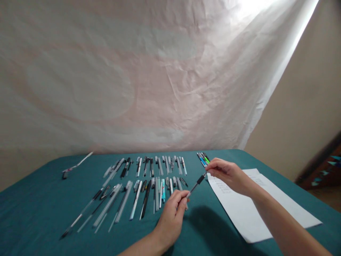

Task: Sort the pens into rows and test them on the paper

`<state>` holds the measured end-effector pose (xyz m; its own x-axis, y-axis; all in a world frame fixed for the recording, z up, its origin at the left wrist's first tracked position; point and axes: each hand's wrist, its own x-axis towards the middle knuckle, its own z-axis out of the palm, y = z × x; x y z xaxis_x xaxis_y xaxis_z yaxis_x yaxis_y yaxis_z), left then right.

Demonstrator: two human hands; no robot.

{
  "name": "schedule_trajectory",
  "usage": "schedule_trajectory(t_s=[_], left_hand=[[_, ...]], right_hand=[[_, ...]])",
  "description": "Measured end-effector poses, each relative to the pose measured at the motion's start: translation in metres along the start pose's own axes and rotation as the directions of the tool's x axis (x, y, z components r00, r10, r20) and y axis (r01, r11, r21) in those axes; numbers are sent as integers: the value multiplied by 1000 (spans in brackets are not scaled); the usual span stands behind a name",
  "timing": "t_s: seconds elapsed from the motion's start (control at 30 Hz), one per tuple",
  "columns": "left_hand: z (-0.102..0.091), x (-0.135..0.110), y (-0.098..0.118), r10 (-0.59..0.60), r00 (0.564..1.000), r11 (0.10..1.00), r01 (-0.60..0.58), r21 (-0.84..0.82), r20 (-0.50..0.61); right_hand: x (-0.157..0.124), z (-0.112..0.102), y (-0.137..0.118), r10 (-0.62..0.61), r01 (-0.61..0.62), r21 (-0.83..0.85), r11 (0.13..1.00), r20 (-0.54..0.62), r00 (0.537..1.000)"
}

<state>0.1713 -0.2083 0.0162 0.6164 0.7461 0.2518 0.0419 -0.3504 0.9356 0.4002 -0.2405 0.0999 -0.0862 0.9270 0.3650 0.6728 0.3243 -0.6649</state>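
A gel pen [197, 183] with a clear barrel and a black grip is held slanted above the table. The barrel's lower end sits between the thumb and fingers of my left hand [172, 213], which is closed on it. At the upper end, my right hand [226, 174] pinches the pen's tip with thumb and forefinger. Whether a separate small part is in that pinch is hidden by the fingers. To the left of my hands lie two rows of pens, caps and barrels; a dark pen [146, 200] and a light blue pen [163, 191] are among them.
White paper sheets [239, 209] with some writing lie under my right forearm. Several coloured pens [203, 159] are grouped behind my right hand. A thin white stick-like object [80, 163] rests at the far left. The table has a green cloth [32, 209]; a pale sheet [119, 78] hangs behind it.
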Motion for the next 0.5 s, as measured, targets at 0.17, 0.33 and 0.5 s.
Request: schedule_trajectory(t_s=[0.17, 0.33, 0.5], left_hand=[[0, -1, 2, -12, 1000, 1000, 12, -17, -17], [1, 0, 0, -86, 995, 991, 81, -106, -43], [2, 3, -4, -155, 987, 957, 139, -253, -45]], right_hand=[[-1, -1, -9, 14, -12, -22, 1000, 89, 996], [-3, 3, -8, 79, -88, 63, 994, 132, 988], [-2, 9, -2, 178, -196, 94, 976, 170, 969]])
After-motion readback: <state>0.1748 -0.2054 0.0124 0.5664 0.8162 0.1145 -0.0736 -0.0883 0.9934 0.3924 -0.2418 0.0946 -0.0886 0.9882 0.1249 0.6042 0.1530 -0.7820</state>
